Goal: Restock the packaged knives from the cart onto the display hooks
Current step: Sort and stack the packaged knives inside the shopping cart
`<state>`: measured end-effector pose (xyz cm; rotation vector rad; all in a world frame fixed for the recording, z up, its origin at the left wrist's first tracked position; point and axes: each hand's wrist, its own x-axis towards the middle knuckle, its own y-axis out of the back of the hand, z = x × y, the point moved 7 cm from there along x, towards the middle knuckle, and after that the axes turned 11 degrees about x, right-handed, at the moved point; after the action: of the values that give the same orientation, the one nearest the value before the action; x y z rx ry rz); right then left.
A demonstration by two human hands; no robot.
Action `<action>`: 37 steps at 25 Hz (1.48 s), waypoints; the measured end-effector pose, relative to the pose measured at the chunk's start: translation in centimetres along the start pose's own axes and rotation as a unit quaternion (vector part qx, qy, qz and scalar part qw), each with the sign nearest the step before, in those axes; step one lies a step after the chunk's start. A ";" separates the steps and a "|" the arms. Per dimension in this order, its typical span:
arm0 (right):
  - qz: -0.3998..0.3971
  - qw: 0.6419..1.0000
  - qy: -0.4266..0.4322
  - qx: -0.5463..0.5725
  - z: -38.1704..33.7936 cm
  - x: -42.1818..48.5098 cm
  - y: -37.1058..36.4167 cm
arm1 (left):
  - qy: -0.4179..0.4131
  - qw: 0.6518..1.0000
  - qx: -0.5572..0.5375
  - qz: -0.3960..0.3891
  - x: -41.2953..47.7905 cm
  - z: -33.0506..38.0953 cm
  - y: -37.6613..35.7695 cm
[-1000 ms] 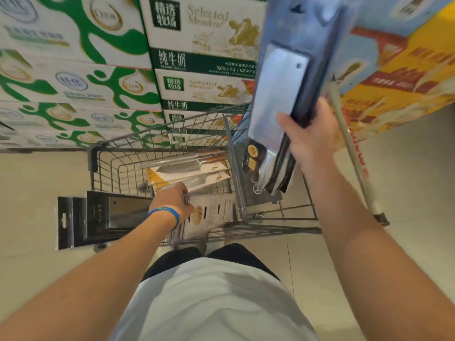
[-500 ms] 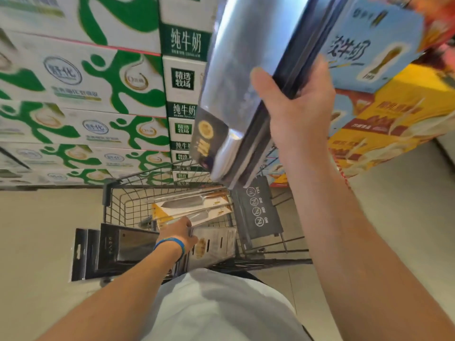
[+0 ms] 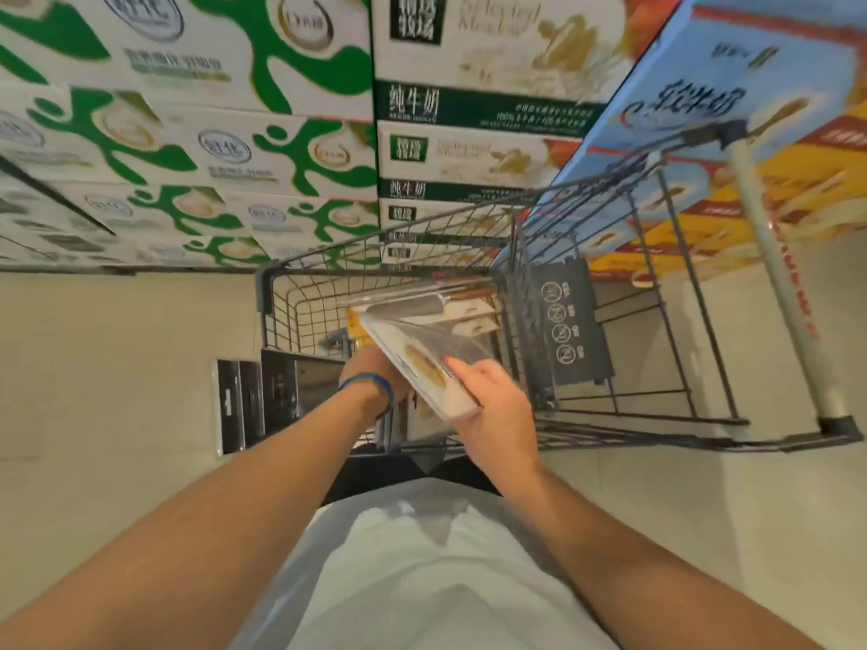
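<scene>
My right hand [image 3: 497, 415] grips a white packaged knife [image 3: 422, 363] by its near end, thumb on top, tilted above the wire cart [image 3: 657, 417]. Just left of it, my left hand [image 3: 368, 377], wearing a blue wristband, holds the stack of packages standing in the cart's near end; the white package hides its fingers. More packaged knives with pale cards [image 3: 450, 307] lie deeper in the basket. Dark knife packages [image 3: 281, 391] stick out past the cart's left side. No display hooks are in view.
Stacked green-and-white milk cartons [image 3: 234, 133] form a wall beyond the cart. Blue and yellow boxes [image 3: 703, 96] rise at the right. The cart's handle [image 3: 774, 274] and a dark sign plate [image 3: 567, 326] are to the right. Pale floor lies on both sides.
My right hand held a dark cleaver package high up; it has come down to the cart and now grips a white knife package. The cleaver package is out of view. My left hand stayed put.
</scene>
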<state>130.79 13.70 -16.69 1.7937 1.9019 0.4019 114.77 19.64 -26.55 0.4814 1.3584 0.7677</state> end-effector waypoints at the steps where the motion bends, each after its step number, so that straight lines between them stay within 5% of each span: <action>1: -0.007 0.999 -0.030 -0.027 1.8 -0.4 -0.3 | 0.004 1.000 -0.001 0.009 0.0 0.0 0.3; 8: -0.063 0.965 -0.244 -0.078 9.7 -2.7 -1.6 | 0.023 0.989 -0.144 -0.038 0.2 2.0 0.7; 14: -0.112 0.945 -0.268 -0.148 10.4 0.0 -2.1 | 0.075 0.935 -0.336 -0.091 -1.4 5.2 -0.5; 17: -0.145 0.947 -0.243 -0.153 10.7 -0.2 -1.9 | 0.080 0.946 -0.302 -0.084 -1.3 5.9 -0.3; 20: -0.173 0.955 -0.240 -0.036 10.9 -0.9 -1.7 | 0.039 0.986 -0.154 -0.044 -1.3 5.6 0.2; 24: 0.070 0.931 -0.297 0.201 13.2 0.0 5.3 | 0.040 0.995 -0.093 -0.003 -1.1 4.2 0.1; 28: 0.225 0.892 -0.363 0.148 17.9 0.8 15.9 | 0.051 0.993 -0.109 0.019 -1.0 4.6 -0.3; 32: 0.152 0.926 -0.335 -0.081 18.2 2.4 17.1 | 0.057 0.994 -0.088 0.021 -0.7 5.2 -0.6; 35: 0.016 0.948 -0.313 -0.049 19.2 3.9 12.0 | 0.075 0.993 -0.082 0.032 -0.8 5.6 -1.1; 37: -0.079 0.925 -0.372 -0.023 21.6 4.8 9.8 | 0.096 0.991 -0.089 0.042 -0.8 5.4 -1.4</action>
<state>150.61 16.80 -30.27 1.4461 1.4467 -0.2685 120.34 18.76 -26.05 0.3327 1.4389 1.0163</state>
